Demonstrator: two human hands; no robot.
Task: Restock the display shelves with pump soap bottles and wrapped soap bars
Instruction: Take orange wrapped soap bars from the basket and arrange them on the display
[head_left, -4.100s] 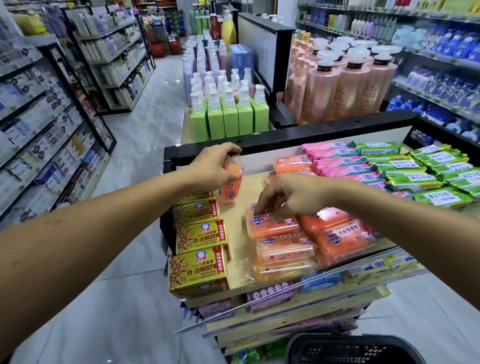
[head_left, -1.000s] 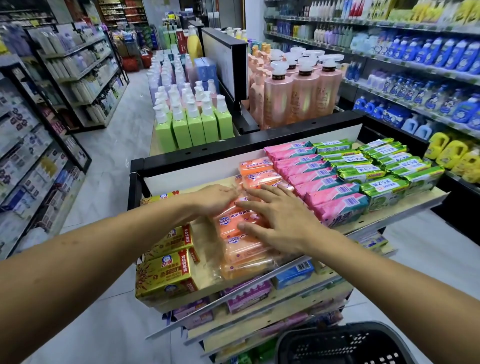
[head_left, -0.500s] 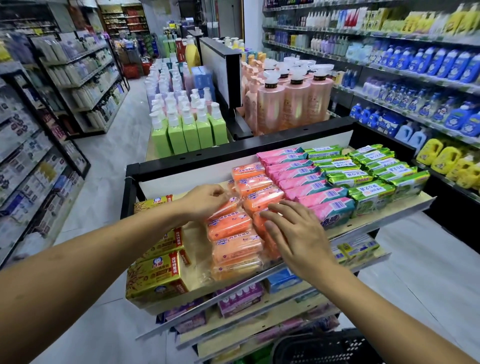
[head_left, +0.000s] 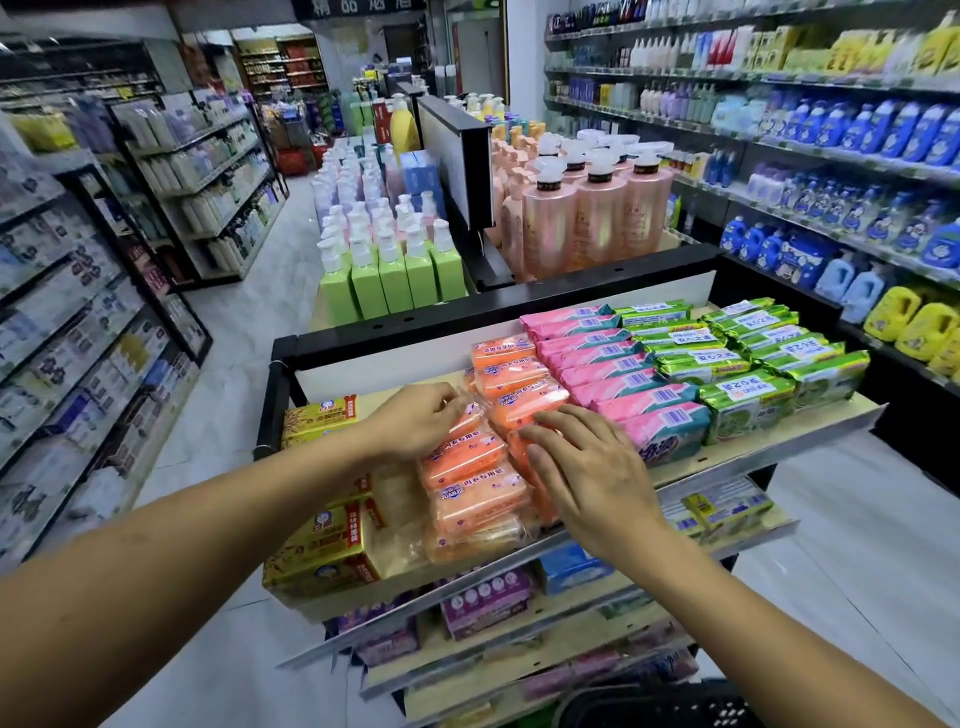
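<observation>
Orange wrapped soap bars (head_left: 470, 488) lie in two columns on the top display shelf (head_left: 737, 452). My left hand (head_left: 415, 418) rests on the far end of the left column, its fingers curled on a wrapper there. My right hand (head_left: 587, 467) lies flat with straight fingers on the right orange column, next to the pink wrapped bars (head_left: 623, 379). Green wrapped bars (head_left: 748, 358) fill the shelf's right side and gold boxed soaps (head_left: 322, 545) its left. Green pump bottles (head_left: 395, 270) and pink pump bottles (head_left: 597, 213) stand on the display behind.
A black basket (head_left: 649, 701) sits on the floor below the shelf. Lower shelves (head_left: 519, 623) hold more packets. Stocked store racks (head_left: 831, 156) line the right aisle, and others (head_left: 78, 312) line the left. Grey tiled floor (head_left: 234, 389) runs between them.
Since four seconds ago the orange bar from my left hand has been laid down. In the last second both hands shifted little, and my right hand slid toward the right orange column.
</observation>
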